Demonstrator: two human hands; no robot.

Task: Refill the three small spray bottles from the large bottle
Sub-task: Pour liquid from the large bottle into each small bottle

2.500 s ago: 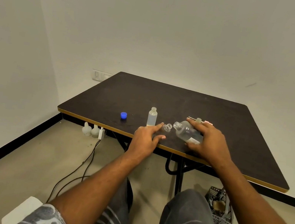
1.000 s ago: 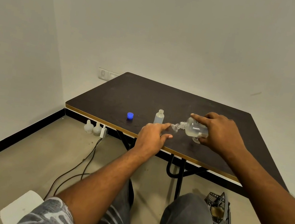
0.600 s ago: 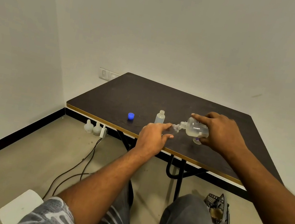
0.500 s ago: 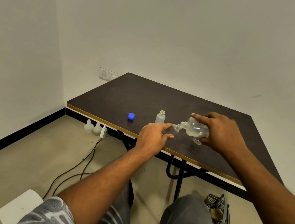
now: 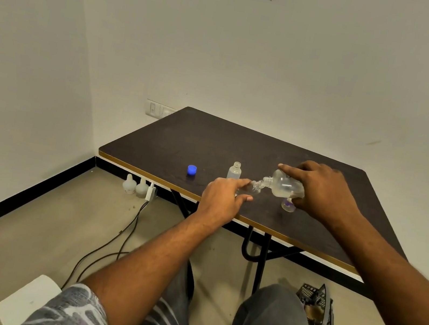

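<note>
Head view: right hand [image 5: 322, 191] fingers wrapped round tilted large bottle [image 5: 287, 186], left hand [image 5: 222, 200] pinching small spray bottle [image 5: 249, 189] at table [image 5: 210, 144] front edge; mouths meeting, so pour slow, steady.

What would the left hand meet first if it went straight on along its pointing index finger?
Probably the neck of the large bottle, just beyond the fingers, though depth is unclear.
</note>
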